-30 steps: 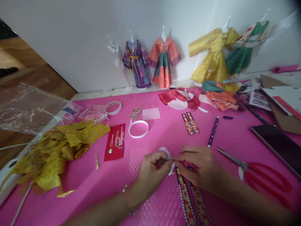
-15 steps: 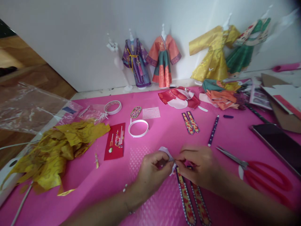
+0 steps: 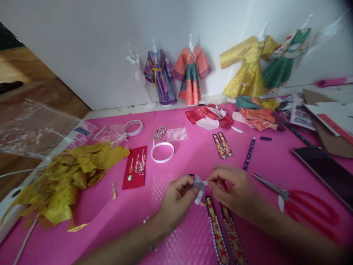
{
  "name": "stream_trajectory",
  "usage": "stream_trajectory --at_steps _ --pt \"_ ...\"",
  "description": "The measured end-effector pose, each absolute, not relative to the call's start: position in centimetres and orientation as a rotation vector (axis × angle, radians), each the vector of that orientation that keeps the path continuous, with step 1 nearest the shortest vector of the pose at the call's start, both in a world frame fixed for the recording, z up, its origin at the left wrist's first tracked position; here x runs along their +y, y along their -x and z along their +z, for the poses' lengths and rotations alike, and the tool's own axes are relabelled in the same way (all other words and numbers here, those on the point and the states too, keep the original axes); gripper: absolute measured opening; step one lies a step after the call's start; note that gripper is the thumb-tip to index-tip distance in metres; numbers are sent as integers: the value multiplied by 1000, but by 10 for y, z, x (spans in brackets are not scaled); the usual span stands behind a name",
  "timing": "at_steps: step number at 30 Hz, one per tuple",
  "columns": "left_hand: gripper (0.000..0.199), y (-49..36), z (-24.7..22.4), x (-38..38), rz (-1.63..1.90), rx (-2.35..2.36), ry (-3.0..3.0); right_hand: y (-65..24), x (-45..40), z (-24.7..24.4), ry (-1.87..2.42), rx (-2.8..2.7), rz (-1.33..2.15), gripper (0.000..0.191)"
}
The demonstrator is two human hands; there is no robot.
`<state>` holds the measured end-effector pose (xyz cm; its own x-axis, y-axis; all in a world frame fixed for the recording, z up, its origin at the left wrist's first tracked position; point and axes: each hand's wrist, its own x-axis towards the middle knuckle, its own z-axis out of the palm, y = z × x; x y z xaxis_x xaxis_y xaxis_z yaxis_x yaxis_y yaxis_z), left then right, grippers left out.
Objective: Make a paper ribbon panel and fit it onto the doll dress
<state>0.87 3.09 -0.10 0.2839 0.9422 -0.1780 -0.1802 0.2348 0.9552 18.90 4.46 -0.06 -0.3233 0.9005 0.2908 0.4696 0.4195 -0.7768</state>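
My left hand (image 3: 178,198) pinches a small curled piece of pale fabric (image 3: 199,189) between thumb and fingers, at the lower middle. Close on its right, my right hand (image 3: 233,189) has its thumb and fingertips closed on a small white bit at the edge of that piece. Two long patterned strips (image 3: 217,232) with beaded edges lie below the hands, the top of one partly hidden by my right hand. Two shorter matching strips (image 3: 223,146) lie farther back on the pink mat (image 3: 104,228).
Red-handled scissors (image 3: 286,194), a phone (image 3: 324,169) and a dotted pen (image 3: 249,152) lie right. A red card (image 3: 135,167), tape rings (image 3: 162,152) and yellow fabric (image 3: 68,180) lie left. Small dressed mannequins (image 3: 191,73) stand behind.
The pale piece has turned and its broader side now shows by my left fingers. My right fingertips have moved slightly up and away from my left hand, with a white bit between them.
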Motion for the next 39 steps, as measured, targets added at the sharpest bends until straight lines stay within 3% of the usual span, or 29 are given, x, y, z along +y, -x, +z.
stream_trajectory --at_steps 4,10,16,23,28,39 --pt "18 -7 -1 32 979 934 -938 -190 49 -1 1283 -1661 1107 13" --pt "19 -5 -4 32 1013 903 -882 -194 61 -8 1095 -904 1824 20" --pt "17 -3 -7 33 1028 880 -922 -194 62 -8 936 -720 2079 19" --pt "21 -5 -6 32 892 891 -929 -192 63 -7 695 -678 1997 7" --pt "22 -7 -8 32 856 897 -892 -191 63 -9 658 -794 1788 7" --pt "39 -8 -6 35 813 916 -855 -195 58 4 626 -832 1791 8"
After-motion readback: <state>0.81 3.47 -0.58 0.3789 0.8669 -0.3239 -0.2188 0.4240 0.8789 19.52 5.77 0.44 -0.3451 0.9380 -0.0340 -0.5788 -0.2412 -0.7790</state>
